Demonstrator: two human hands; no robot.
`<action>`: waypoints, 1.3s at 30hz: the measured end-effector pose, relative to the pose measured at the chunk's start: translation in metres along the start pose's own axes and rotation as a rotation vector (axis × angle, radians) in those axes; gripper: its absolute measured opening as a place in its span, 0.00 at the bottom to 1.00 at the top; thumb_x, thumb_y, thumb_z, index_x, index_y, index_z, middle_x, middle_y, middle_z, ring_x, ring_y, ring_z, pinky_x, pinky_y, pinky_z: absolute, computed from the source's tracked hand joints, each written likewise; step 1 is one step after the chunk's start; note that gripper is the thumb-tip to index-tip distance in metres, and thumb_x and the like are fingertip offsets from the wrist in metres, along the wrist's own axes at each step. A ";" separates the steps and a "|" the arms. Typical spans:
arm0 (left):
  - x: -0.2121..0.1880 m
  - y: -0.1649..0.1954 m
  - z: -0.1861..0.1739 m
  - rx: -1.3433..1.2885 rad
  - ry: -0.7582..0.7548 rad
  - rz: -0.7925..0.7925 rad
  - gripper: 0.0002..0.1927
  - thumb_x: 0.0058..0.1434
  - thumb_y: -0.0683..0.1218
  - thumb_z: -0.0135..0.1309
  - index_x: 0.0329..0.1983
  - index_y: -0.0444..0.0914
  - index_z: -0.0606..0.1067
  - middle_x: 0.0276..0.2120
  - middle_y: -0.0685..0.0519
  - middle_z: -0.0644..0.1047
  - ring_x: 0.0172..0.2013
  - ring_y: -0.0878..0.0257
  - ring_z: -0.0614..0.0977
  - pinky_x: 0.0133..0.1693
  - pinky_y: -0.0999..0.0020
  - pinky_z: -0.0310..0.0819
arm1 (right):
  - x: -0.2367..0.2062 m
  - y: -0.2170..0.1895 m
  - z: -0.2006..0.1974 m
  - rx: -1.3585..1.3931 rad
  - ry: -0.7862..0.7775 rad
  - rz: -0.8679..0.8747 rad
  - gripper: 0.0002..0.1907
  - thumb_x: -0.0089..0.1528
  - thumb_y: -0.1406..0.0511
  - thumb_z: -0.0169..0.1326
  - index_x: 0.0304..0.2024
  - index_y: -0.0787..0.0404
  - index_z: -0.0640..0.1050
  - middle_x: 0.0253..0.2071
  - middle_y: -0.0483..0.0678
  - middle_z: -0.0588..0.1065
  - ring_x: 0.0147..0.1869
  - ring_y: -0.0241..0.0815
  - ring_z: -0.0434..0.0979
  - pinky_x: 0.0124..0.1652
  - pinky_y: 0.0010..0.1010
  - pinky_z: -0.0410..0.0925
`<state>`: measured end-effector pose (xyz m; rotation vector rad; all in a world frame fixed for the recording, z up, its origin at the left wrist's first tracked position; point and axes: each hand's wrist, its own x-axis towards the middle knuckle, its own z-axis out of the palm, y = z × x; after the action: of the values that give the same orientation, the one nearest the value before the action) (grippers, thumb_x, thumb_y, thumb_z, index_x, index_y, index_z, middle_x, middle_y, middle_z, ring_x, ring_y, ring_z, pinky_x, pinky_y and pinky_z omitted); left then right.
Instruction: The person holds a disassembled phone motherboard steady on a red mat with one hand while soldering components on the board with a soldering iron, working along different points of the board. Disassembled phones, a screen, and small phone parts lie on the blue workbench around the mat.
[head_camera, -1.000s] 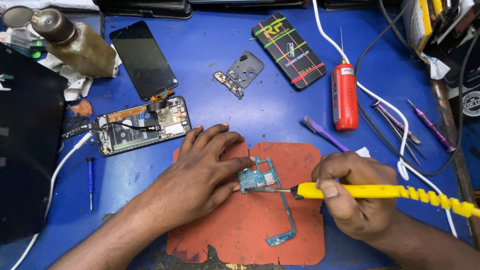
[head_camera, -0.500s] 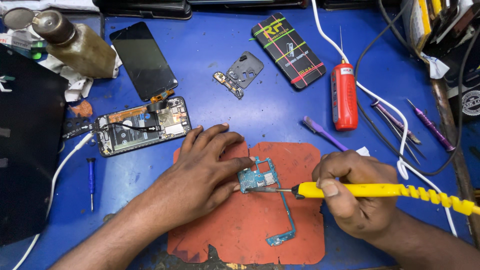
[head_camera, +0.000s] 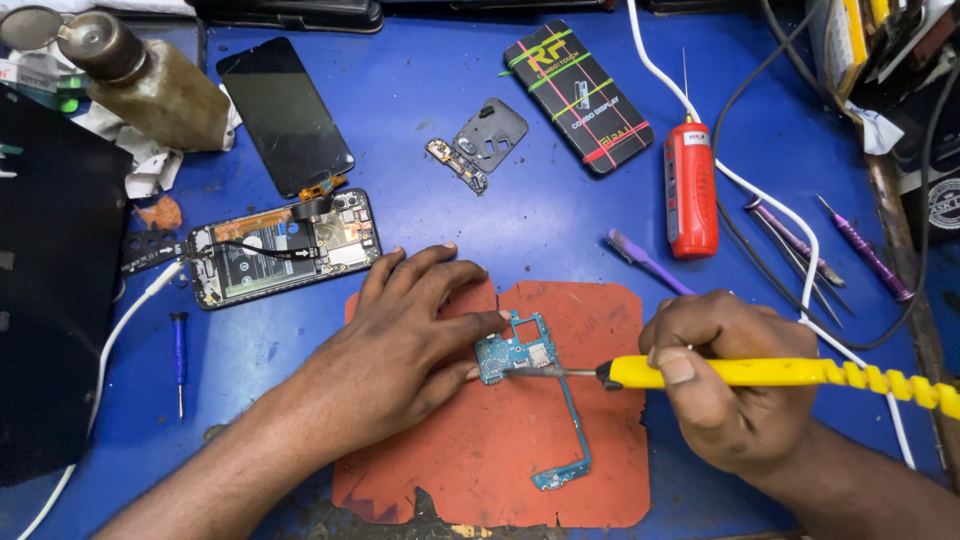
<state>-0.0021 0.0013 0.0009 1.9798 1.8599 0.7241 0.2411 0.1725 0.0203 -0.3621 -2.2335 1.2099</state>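
- Head view: the left hand (head_camera: 400, 345) lies flat and spread on the red mat (head_camera: 500, 470), its thumb and forefinger pressing against the left edge of the small blue circuit board (head_camera: 515, 352) to pin it down.
- The circuit board sits near the middle of the mat, upper half; a thin blue flex strip (head_camera: 575, 430) runs from it down to a small connector near the mat's lower edge.
- The right hand (head_camera: 725, 385) is closed in a fist-like grip around the yellow soldering iron (head_camera: 760, 373), whose metal tip points left and touches the board's right side.
- The iron's ribbed yellow tail runs off the right edge of the picture.
- The mat has a ragged lower-left edge; its right strip and lower middle lie bare, giving open room below the board.
- Above the left hand, just off the mat's upper-left corner, lies an opened phone body (head_camera: 285, 247), with a dark screen panel (head_camera: 285, 115) joined to its top.
- The blue worktop (head_camera: 540, 215) between the mat and the things farther back is open.
- A red pen-shaped tool (head_camera: 691, 190) lies upright above the right hand, a purple brush-like tool (head_camera: 645, 260) near it.
- A small blue screwdriver (head_camera: 179, 360) lies well apart on the left, beside a white cable (head_camera: 120, 325).
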 end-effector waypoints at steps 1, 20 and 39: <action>0.000 0.000 0.000 -0.005 -0.001 -0.001 0.23 0.51 0.47 0.63 0.53 0.45 0.79 0.60 0.43 0.69 0.67 0.41 0.62 0.64 0.38 0.51 | 0.000 0.000 0.000 0.011 0.011 0.007 0.07 0.66 0.67 0.48 0.34 0.64 0.71 0.26 0.47 0.75 0.25 0.32 0.73 0.29 0.25 0.69; 0.000 0.000 0.001 0.011 -0.007 -0.009 0.24 0.51 0.47 0.63 0.54 0.45 0.79 0.61 0.42 0.68 0.67 0.41 0.61 0.64 0.37 0.50 | -0.001 0.001 0.002 -0.007 0.037 -0.007 0.06 0.67 0.68 0.48 0.34 0.64 0.71 0.27 0.48 0.75 0.28 0.32 0.75 0.31 0.25 0.70; 0.000 0.001 0.000 0.017 0.003 -0.002 0.23 0.51 0.47 0.64 0.52 0.45 0.80 0.60 0.42 0.69 0.67 0.41 0.62 0.63 0.38 0.51 | -0.003 0.004 0.004 -0.012 0.038 -0.006 0.07 0.67 0.67 0.49 0.34 0.64 0.71 0.28 0.48 0.76 0.28 0.32 0.75 0.31 0.23 0.71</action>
<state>-0.0012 0.0012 0.0013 1.9874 1.8754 0.7134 0.2416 0.1707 0.0143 -0.3798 -2.2090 1.1772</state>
